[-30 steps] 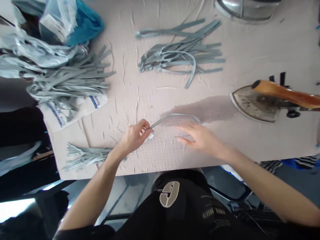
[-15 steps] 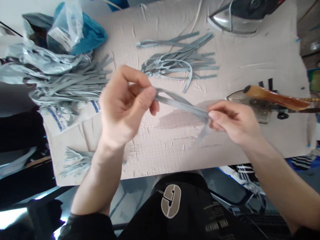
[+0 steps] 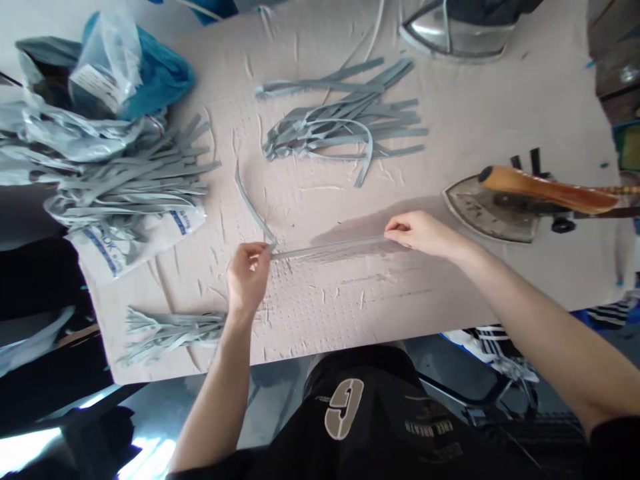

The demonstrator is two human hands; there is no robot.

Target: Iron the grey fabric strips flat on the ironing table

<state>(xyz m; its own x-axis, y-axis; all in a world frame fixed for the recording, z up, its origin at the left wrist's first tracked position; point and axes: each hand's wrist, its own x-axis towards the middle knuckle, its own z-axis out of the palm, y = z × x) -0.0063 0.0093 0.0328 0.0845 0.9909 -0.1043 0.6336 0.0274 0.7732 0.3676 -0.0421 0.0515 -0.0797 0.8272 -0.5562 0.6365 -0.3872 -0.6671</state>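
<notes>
A narrow grey fabric strip [image 3: 327,249] stretches straight between my two hands, low over the padded table. My left hand [image 3: 249,277] pinches it at the left, and a loose tail of the strip runs up and away beyond those fingers. At the other end my right hand [image 3: 413,232] grips the strip between thumb and fingers. Just right of that hand lies an iron [image 3: 493,210] with a wooden handle. A bundle of similar grey strips [image 3: 340,127] is spread out beyond my hands.
On the left, a pile of grey strips [image 3: 135,173] spills over plastic bags, beside a blue bag [image 3: 160,77]. Another small bundle [image 3: 175,330] lies near the table's front left corner. A second iron [image 3: 457,30] stands at the back right. Thread scraps dot the table cover [image 3: 320,320].
Both hands have lowered toward the table and spread apart. The strip, bent and doubled before, is now pulled out straight between them.
</notes>
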